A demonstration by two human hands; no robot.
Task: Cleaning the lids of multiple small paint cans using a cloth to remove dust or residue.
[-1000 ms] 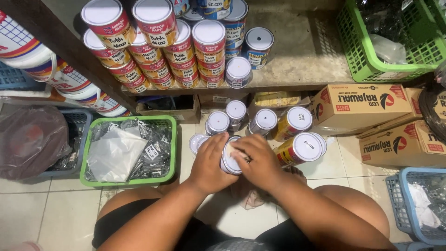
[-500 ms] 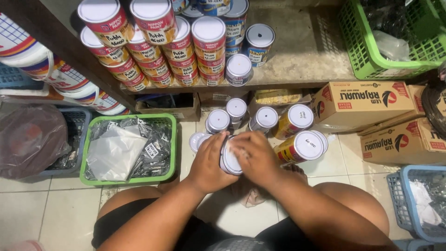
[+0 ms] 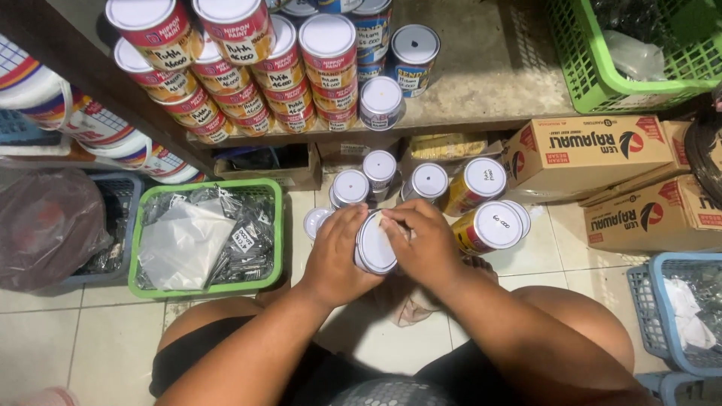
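Tiled floor (image 3: 45, 338) fills the lower frame. Wooden shelf (image 3: 481, 68) across the top carries stacked red-and-white paint tins (image 3: 248, 68) at upper left. Brown cardboard boxes (image 3: 594, 154) sit at right, with a green plastic basket (image 3: 207, 237) of plastic-wrapped packets at left centre. Loose round tins with white lids (image 3: 451, 188) stand on the floor mid-frame. At centre, left hand (image 3: 338, 259) and right hand (image 3: 425, 244) are both closed around a small round white-lidded tin (image 3: 374, 244), tilted with its lid facing the camera; right fingertips rest on the lid's upper edge.
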